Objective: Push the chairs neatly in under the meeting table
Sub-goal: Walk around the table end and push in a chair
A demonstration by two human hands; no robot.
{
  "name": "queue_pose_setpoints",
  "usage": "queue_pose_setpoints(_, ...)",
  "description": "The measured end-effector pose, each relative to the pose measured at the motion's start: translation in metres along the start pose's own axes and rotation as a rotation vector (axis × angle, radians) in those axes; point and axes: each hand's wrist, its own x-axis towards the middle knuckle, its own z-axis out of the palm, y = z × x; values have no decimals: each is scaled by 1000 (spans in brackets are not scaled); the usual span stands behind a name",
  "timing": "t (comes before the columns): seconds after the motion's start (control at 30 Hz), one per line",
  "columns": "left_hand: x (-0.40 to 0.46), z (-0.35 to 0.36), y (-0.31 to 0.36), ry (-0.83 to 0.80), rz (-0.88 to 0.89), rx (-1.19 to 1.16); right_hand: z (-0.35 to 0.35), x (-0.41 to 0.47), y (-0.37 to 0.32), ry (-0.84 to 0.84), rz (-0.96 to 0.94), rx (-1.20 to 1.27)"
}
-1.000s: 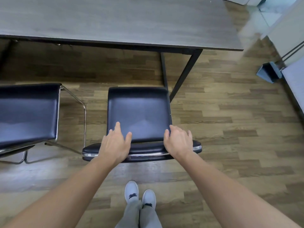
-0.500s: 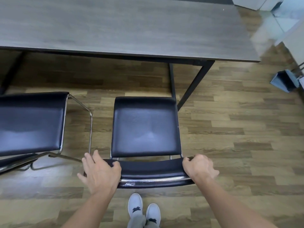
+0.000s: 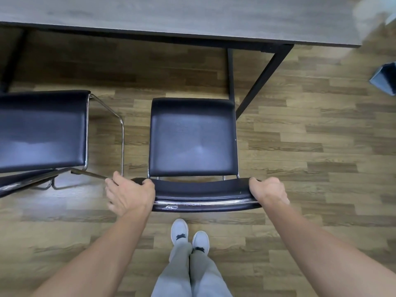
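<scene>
Progress: I am standing behind a black chair [image 3: 192, 138] that is sitting wholly clear of the meeting table [image 3: 171, 16], its seat front just short of the table's near edge. I am judging that no chair here is pushed in yet.

Left to do: I am reckoning this chair needs sliding forward under the tabletop, passing just left of the black table leg [image 3: 230, 73] beside its far right corner. A second black chair [image 3: 40, 129] is waiting to the left, also out from the table and turned slightly askew.

Left hand: I am gripping the left end of the backrest [image 3: 199, 189] with my left hand [image 3: 128, 196], thumb curling over the top edge, the other fingers wrapping the end and mostly hidden.

Right hand: I am clamping my right hand [image 3: 269, 191] around the right end of the backrest, fingers curling over the top.

Arms: I am holding both arms nearly straight and spread to the width of the backrest.

Stance: I am keeping my feet [image 3: 189, 234] together just behind the chair on the wood floor [image 3: 321, 168].
</scene>
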Motion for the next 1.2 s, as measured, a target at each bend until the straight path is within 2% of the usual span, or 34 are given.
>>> queue_pose_setpoints(0.23, -4, -2, 1, 8, -42, -137, 1, 0, 1, 9, 20, 134)
queue_pose_setpoints(0.33, -11, -3, 1, 36, -101, -240, 4, -4, 5, 29, 71, 278)
queue_pose_setpoints(0.4, -15, -7, 2, 49, -151, -295, 8, -7, 7, 32, 153, 462)
queue_pose_setpoints(0.47, -17, -12, 4, 41, -254, -370, 11, -9, 9, 5, 273, 716)
queue_pose_setpoints(0.57, -18, -13, 2, -6, -580, -672, 13, -16, 9, -36, 398, 1007)
queue_pose_setpoints(0.6, -21, -15, 3, -76, -679, -813, 14, -17, 8, -48, 435, 1062)
queue_pose_setpoints(0.67, -23, -18, 2, -241, -758, -980, 15, -15, 8, -84, 494, 1122)
queue_pose_setpoints(0.73, -21, -17, 1, -320, -739, -989, 15, -10, 7, -126, 527, 1141)
queue_pose_setpoints(0.93, -25, -22, 0, -263, -646, -943, 15, -1, 4, -114, 519, 1159)
queue_pose_setpoints(1.2, -21, -22, 2, -219, -625, -950, 15, 1, -2, -54, 532, 1172)
